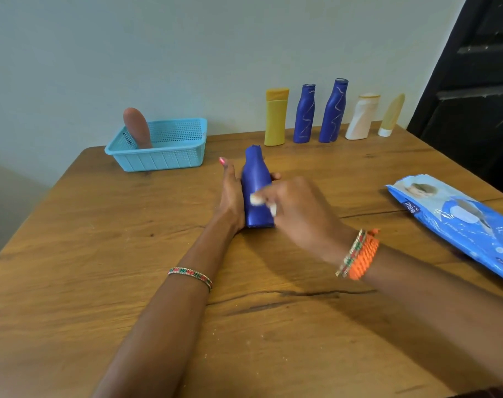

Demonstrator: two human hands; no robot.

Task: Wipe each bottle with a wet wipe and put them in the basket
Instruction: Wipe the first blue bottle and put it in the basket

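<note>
Your right hand (297, 208) pinches a wet wipe (257, 200) against the blue bottle (256, 191), gripped by your left hand (231, 196) at table centre. At 10 o'clock, the basket (158, 159) holds one brown bottle (136, 127); at 1 o'clock, five bottles (332, 113) stand unwiped.

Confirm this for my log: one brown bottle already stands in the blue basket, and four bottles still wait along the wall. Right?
Not quite. The head view shows five bottles along the wall, not four. The brown bottle does stand in the blue basket.
</note>
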